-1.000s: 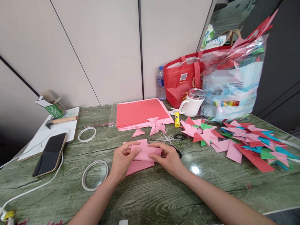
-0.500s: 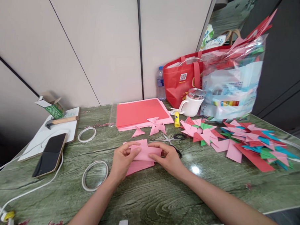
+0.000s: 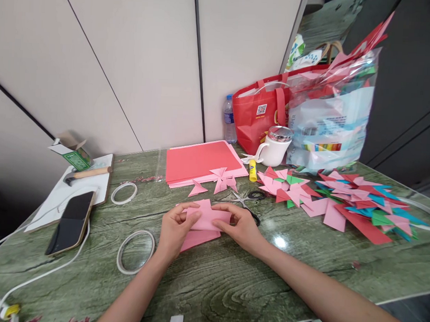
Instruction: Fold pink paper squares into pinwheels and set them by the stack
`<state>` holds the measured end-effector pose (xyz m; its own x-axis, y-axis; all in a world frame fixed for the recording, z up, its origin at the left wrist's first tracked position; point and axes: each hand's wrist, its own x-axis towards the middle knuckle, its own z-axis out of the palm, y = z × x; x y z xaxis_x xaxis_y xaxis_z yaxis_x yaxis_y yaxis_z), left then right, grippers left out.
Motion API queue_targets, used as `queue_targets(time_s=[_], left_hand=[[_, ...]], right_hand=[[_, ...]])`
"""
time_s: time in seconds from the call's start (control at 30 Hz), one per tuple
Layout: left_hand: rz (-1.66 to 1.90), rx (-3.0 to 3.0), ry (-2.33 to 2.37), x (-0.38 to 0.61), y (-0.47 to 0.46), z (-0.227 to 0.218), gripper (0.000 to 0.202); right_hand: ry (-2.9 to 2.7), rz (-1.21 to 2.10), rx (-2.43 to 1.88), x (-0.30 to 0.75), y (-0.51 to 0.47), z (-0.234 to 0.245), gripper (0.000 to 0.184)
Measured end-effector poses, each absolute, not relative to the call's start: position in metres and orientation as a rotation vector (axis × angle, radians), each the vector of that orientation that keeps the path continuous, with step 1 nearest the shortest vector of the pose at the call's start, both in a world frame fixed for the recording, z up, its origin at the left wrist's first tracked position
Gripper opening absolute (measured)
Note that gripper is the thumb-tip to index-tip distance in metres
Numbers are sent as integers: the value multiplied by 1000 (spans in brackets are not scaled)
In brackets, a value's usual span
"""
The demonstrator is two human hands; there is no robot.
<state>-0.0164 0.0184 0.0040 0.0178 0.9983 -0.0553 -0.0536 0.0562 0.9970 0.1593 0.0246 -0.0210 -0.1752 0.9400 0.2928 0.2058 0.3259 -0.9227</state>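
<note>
Between my two hands is a folded piece of pink paper [image 3: 209,219], raised a little over the table. My left hand [image 3: 176,226] pinches its left end, thumb on the near face and fingers behind. At the right end my right hand [image 3: 241,226] grips it the same way. More pink paper [image 3: 200,239] lies flat beneath it. Black-handled scissors [image 3: 247,198] rest just beyond my right hand. Small folded pink pieces [image 3: 221,180] sit beyond my hands, in front of a stack of red and pink sheets [image 3: 204,161].
On the right spreads a pile of folded coloured paper [image 3: 370,201]. Behind stand a white mug [image 3: 275,149], a glue stick [image 3: 253,171], a red bag [image 3: 252,115] and a bottle [image 3: 229,119]. Tape rolls [image 3: 119,266], a phone [image 3: 71,223] and a hammer [image 3: 89,173] lie left.
Hardly anything differs. Both hands keep the same pinch on the pink paper, and the whole view has shifted very slightly.
</note>
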Motion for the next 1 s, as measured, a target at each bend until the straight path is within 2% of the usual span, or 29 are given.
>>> queue_targets(time_s=[0.73,1.0], left_hand=[[1274,1219,1223,-14,18,6,25],[1368,1231,1231,-17,21,3,23]], right_hand=[[-1364,1222,-1039,158,27,-21,32],[-1215,1295,-997,158,29,-14,27]])
